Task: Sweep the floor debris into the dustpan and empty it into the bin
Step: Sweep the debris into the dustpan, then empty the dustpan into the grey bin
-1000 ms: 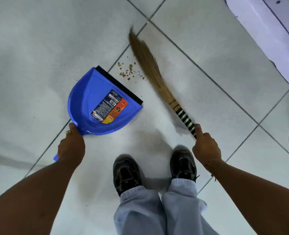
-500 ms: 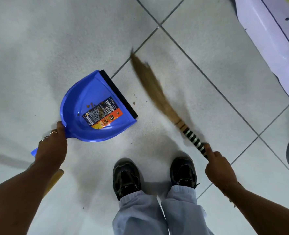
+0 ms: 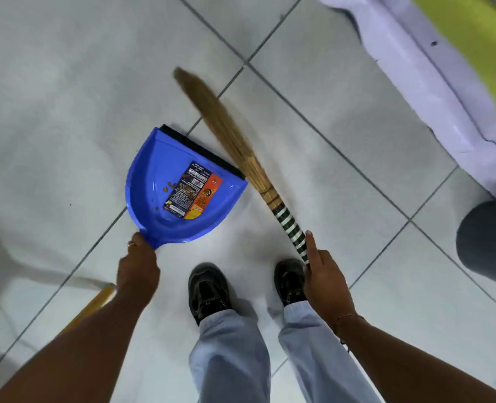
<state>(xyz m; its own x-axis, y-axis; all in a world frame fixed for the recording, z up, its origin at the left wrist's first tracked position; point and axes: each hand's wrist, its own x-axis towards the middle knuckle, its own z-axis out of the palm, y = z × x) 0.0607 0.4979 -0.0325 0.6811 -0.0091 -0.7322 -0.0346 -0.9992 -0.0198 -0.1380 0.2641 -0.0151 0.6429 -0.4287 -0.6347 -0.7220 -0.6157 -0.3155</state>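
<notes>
1. The crumb pile that sat on the floor (image 3: 66, 82) a second ago is gone; the debris (image 3: 169, 186) now lies inside the blue dustpan (image 3: 153, 181).
2. My left hand (image 3: 137, 271) grips the pan's handle; my right hand (image 3: 323, 274) is wrapped on the broom (image 3: 235, 146), forefinger along the stick.
3. The bristles have swung back beside the pan's lip.
4. I'd say sweeping's basically done, with the bin trip next. No bin in view.

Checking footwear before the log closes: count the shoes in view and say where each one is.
2. One black shoe stands on the tiled floor below the dustpan; the other black shoe stands beside the right hand, partly hidden by it. None elsewhere in view.
</notes>
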